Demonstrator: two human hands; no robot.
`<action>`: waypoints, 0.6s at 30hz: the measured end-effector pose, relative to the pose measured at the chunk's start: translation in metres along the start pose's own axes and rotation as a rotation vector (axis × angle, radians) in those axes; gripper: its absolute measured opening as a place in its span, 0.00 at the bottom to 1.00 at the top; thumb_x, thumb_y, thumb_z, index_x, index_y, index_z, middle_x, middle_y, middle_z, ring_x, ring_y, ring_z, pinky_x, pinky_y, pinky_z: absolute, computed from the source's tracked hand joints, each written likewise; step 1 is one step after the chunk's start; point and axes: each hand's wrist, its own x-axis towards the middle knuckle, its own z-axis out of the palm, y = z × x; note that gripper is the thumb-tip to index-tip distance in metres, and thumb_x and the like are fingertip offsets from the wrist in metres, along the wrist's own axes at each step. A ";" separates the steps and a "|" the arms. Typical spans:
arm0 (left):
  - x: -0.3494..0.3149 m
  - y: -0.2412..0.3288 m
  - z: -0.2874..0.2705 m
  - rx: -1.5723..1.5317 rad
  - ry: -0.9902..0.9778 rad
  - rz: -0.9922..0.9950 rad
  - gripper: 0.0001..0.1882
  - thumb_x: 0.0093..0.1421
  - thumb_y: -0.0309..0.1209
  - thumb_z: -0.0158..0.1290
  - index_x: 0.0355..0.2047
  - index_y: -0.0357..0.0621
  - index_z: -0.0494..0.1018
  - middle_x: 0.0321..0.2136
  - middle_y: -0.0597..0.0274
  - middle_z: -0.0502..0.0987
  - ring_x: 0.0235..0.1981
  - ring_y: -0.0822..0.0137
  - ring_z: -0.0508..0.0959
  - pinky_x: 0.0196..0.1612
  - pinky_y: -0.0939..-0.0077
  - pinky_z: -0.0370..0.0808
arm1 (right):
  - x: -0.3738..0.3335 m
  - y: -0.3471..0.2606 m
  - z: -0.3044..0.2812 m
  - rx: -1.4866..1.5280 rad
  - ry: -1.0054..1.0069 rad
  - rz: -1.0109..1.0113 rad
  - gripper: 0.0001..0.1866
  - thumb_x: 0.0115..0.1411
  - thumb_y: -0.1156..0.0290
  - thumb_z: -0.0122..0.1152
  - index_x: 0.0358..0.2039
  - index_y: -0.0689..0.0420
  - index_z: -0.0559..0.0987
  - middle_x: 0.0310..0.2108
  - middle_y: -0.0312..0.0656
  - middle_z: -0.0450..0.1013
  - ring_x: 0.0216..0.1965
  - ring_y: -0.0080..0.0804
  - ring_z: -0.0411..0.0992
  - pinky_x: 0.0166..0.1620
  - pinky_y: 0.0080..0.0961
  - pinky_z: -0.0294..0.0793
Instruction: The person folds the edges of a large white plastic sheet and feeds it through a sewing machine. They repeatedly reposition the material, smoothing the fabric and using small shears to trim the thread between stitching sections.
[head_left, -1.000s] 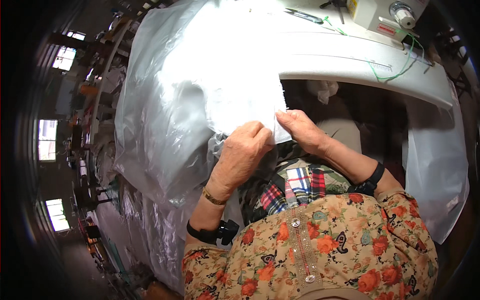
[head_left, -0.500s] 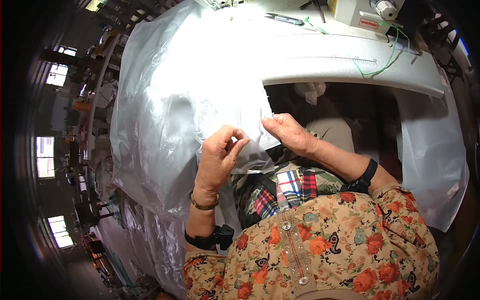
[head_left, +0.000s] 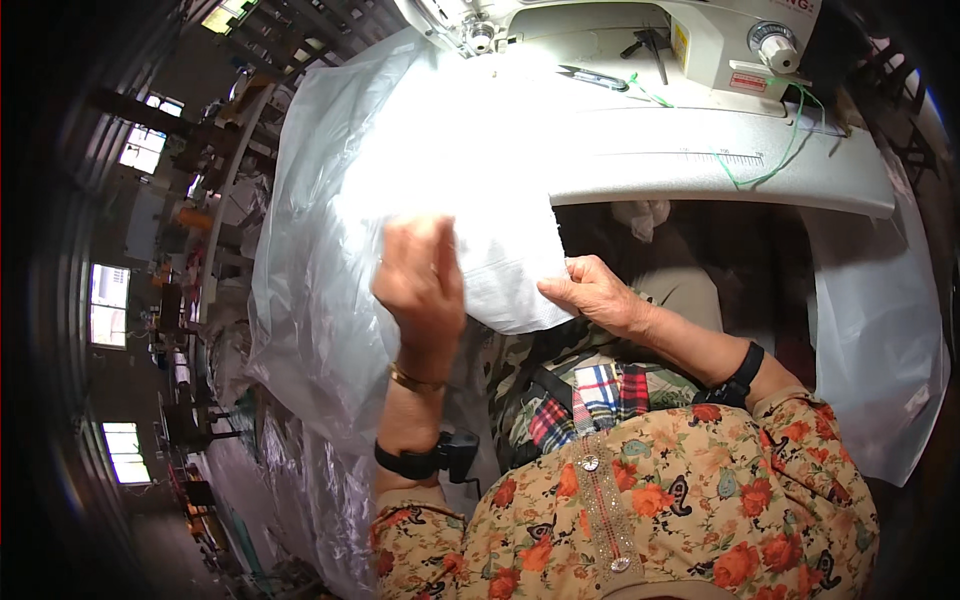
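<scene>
My right hand (head_left: 602, 295) pinches the near right corner of a white woven sheet (head_left: 520, 285) between thumb and fingers. The sheet slopes down from the sewing machine table over my lap, and its upper part is washed out by glare. My left hand (head_left: 420, 275) is raised over the sheet's left side, blurred, with its fingers curled in. What it holds, if anything, is lost in the blur. Under and left of it spreads a large sheet of clear plastic film (head_left: 320, 290), crumpled and shiny.
An industrial sewing machine (head_left: 735, 50) stands at the back right, with a ruler scale along its white table edge (head_left: 720, 180). A snips-like cutter (head_left: 592, 77) and green thread (head_left: 745, 183) lie there. More plastic film (head_left: 875, 330) hangs at the right.
My left hand has moved up and left from the sheet's near edge, and the clear film there no longer covers that edge. My right hand keeps its pinch. The whole view has shifted slightly.
</scene>
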 end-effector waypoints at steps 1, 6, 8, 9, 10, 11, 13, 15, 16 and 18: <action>-0.008 0.006 0.003 -0.079 0.038 0.076 0.04 0.59 0.18 0.57 0.35 0.35 0.76 0.30 0.53 0.77 0.30 0.53 0.78 0.31 0.66 0.75 | 0.000 -0.003 0.002 -0.001 0.000 -0.005 0.16 0.68 0.60 0.57 0.26 0.56 0.76 0.21 0.22 0.63 0.21 0.09 0.56 0.22 0.14 0.55; -0.074 0.026 0.020 -0.228 -0.162 0.093 0.09 0.52 0.18 0.59 0.35 0.37 0.78 0.33 0.52 0.78 0.32 0.53 0.80 0.34 0.64 0.79 | 0.000 0.003 0.004 0.148 0.018 0.017 0.13 0.67 0.62 0.58 0.34 0.60 0.81 0.25 0.25 0.70 0.24 0.10 0.63 0.25 0.12 0.62; -0.086 0.034 0.022 -0.256 -0.204 0.119 0.10 0.51 0.19 0.60 0.35 0.38 0.78 0.34 0.55 0.78 0.33 0.55 0.80 0.35 0.64 0.77 | 0.002 0.011 -0.002 0.151 0.026 0.016 0.13 0.67 0.63 0.58 0.35 0.61 0.80 0.26 0.26 0.71 0.25 0.10 0.64 0.27 0.13 0.64; -0.088 0.037 0.021 -0.254 -0.206 0.115 0.10 0.51 0.19 0.60 0.35 0.38 0.78 0.34 0.55 0.78 0.33 0.55 0.80 0.35 0.64 0.77 | 0.004 0.011 -0.002 0.148 0.035 0.011 0.12 0.67 0.64 0.58 0.36 0.61 0.80 0.27 0.26 0.72 0.27 0.11 0.66 0.28 0.13 0.66; -0.090 0.040 0.021 -0.220 -0.216 0.124 0.11 0.50 0.20 0.60 0.36 0.39 0.78 0.35 0.57 0.78 0.35 0.56 0.79 0.37 0.64 0.77 | 0.003 0.011 -0.002 0.150 0.032 0.015 0.12 0.67 0.64 0.58 0.36 0.61 0.80 0.27 0.26 0.72 0.27 0.11 0.66 0.28 0.13 0.66; -0.091 0.042 0.020 -0.186 -0.225 0.133 0.12 0.50 0.22 0.59 0.37 0.39 0.78 0.36 0.59 0.78 0.37 0.58 0.79 0.40 0.64 0.76 | 0.002 0.010 -0.001 0.144 0.027 0.007 0.12 0.67 0.64 0.57 0.37 0.62 0.80 0.28 0.27 0.73 0.28 0.12 0.67 0.31 0.15 0.68; -0.093 0.045 0.017 -0.184 -0.232 0.125 0.11 0.50 0.22 0.61 0.36 0.40 0.78 0.35 0.60 0.78 0.36 0.59 0.78 0.39 0.65 0.73 | -0.003 0.007 0.001 0.139 0.027 0.006 0.13 0.67 0.65 0.56 0.38 0.63 0.79 0.29 0.28 0.74 0.30 0.13 0.68 0.33 0.16 0.70; -0.093 0.048 0.015 -0.178 -0.235 0.118 0.10 0.50 0.22 0.62 0.35 0.41 0.79 0.34 0.61 0.79 0.34 0.60 0.77 0.38 0.66 0.71 | -0.005 0.002 0.004 0.181 -0.014 -0.007 0.13 0.68 0.66 0.54 0.39 0.64 0.79 0.33 0.31 0.75 0.34 0.13 0.69 0.37 0.17 0.71; -0.092 0.048 0.014 -0.149 -0.246 0.129 0.11 0.50 0.23 0.61 0.36 0.41 0.79 0.34 0.63 0.78 0.35 0.62 0.77 0.39 0.67 0.70 | -0.006 0.001 0.003 0.181 -0.017 -0.005 0.13 0.68 0.66 0.54 0.39 0.64 0.79 0.33 0.31 0.75 0.34 0.13 0.69 0.37 0.17 0.71; -0.090 0.051 0.010 -0.121 -0.258 0.136 0.12 0.50 0.25 0.59 0.37 0.42 0.78 0.34 0.65 0.77 0.35 0.64 0.77 0.40 0.68 0.69 | -0.012 0.003 0.003 0.153 0.058 0.006 0.13 0.69 0.67 0.51 0.39 0.64 0.78 0.35 0.32 0.74 0.35 0.13 0.68 0.38 0.17 0.71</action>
